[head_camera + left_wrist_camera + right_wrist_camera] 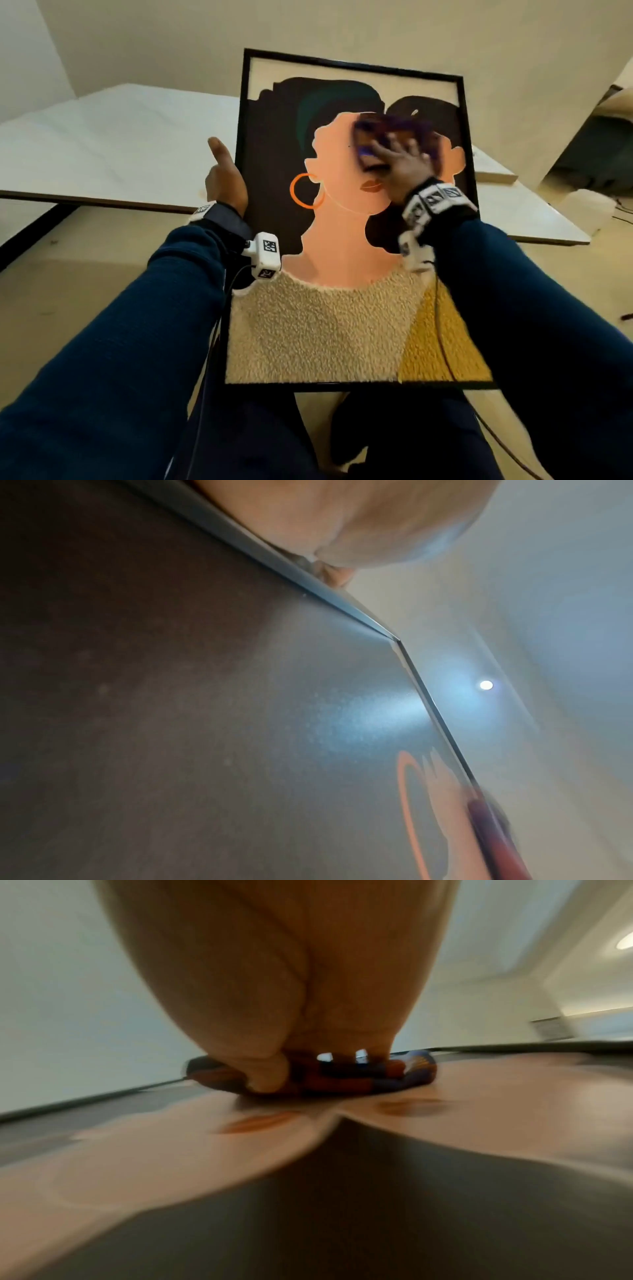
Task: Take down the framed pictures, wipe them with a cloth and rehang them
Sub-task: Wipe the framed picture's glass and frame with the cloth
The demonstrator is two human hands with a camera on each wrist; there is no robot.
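Observation:
A black-framed picture (pixel 325 325) of two faces stands tilted in front of me, its lower edge over my legs. My left hand (pixel 224 181) grips its left edge about halfway up, thumb pointing up and fingers hidden behind the frame. In the left wrist view the palm (pixel 359 520) lies against the frame's edge (pixel 342 607). My right hand (pixel 400 161) presses a purple and red patterned cloth (pixel 376 128) flat on the glass over the upper faces, fingers spread. The right wrist view shows the right hand (pixel 274 974) on top of the cloth (pixel 342 1083), which lies on the glass (pixel 205 1150).
A white tabletop (pixel 102 144) stretches behind the picture on the left, and another white surface (pixel 534 212) lies to the right. A white container (pixel 589 205) sits beyond it. Beige floor lies below, and cables hang from both wrists.

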